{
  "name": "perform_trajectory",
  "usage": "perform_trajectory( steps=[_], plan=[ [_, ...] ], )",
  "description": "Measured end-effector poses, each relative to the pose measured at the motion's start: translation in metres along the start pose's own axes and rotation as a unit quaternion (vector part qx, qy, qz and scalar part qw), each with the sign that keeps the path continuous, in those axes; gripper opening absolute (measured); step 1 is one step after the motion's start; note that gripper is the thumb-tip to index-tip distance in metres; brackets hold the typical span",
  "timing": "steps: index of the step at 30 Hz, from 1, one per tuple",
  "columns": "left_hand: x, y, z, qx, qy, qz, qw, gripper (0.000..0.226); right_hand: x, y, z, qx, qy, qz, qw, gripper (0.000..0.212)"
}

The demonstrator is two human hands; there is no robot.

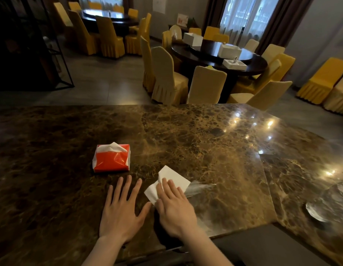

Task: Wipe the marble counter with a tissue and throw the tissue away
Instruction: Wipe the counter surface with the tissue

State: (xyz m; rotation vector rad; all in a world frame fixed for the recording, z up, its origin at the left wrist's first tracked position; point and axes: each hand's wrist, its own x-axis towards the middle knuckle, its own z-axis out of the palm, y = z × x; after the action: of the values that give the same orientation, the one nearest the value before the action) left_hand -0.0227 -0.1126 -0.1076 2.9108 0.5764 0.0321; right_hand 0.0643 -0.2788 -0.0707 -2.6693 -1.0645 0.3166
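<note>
Wiping step: tissue flat under the right hand, near the front edge of the marble counter.

The right hand (174, 208) presses the white tissue (172, 181) down on the marble counter (214, 141), fingers together & flat on top, not pinching, prob. to push it over the wet-looking streak (200, 187) just beside it. The left hand (121, 212) lies palm-down w/ fingers spread apart, holding nothing, likely for support. The red tissue pack (111, 158) stands near, behind the left hand, so a new sheet is in reach. No bin is visible.
</note>
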Motion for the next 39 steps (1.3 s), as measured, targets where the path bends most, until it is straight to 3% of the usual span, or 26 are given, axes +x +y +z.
perform_trajectory(
  steps=[7,11,14,16,19,20,21,24,27,33,36,39],
  plan=[
    [-0.002,-0.001,0.002,-0.020,0.018,-0.005,1.000,0.083,-0.013,0.063,-0.014,-0.025,0.056,0.119,0.991,0.060],
    [-0.002,-0.001,0.003,-0.019,0.022,-0.004,1.000,0.085,-0.014,0.053,-0.016,-0.025,0.115,0.075,0.990,0.042],
    [-0.001,-0.002,0.004,-0.018,0.017,-0.004,1.000,0.085,-0.018,0.055,-0.040,0.147,0.191,0.085,0.967,0.025],
    [-0.001,-0.002,0.004,-0.019,0.019,-0.005,1.000,0.085,-0.012,0.065,-0.063,0.345,0.202,0.171,0.900,0.028],
    [-0.001,-0.001,0.004,-0.023,0.019,-0.005,1.000,0.084,-0.001,0.082,-0.088,0.598,0.197,0.276,0.726,0.015],
    [-0.002,-0.001,0.003,-0.027,0.020,-0.006,0.999,0.084,0.001,0.088,-0.091,0.623,0.193,0.302,0.695,0.014],
    [-0.002,-0.001,0.002,-0.028,0.019,-0.006,0.999,0.085,0.002,0.095,-0.091,0.607,0.195,0.331,0.696,0.012],
    [-0.002,-0.001,0.002,-0.026,0.016,-0.007,1.000,0.085,-0.001,0.113,-0.080,0.313,0.245,0.394,0.829,0.008],
    [-0.002,0.000,0.001,-0.023,0.018,-0.006,1.000,0.085,-0.009,0.117,-0.070,0.116,0.270,0.336,0.895,0.011],
    [-0.002,0.000,0.002,-0.015,0.012,-0.007,1.000,0.085,-0.012,0.109,-0.054,0.025,0.192,0.156,0.969,0.019],
    [-0.002,-0.001,0.001,-0.018,0.017,-0.008,1.000,0.085,-0.011,0.100,-0.053,-0.026,0.143,0.113,0.983,0.007],
    [-0.002,-0.001,0.002,-0.014,0.018,-0.006,1.000,0.084,-0.004,0.086,-0.054,-0.054,0.092,0.093,0.990,0.014]
  ],
)
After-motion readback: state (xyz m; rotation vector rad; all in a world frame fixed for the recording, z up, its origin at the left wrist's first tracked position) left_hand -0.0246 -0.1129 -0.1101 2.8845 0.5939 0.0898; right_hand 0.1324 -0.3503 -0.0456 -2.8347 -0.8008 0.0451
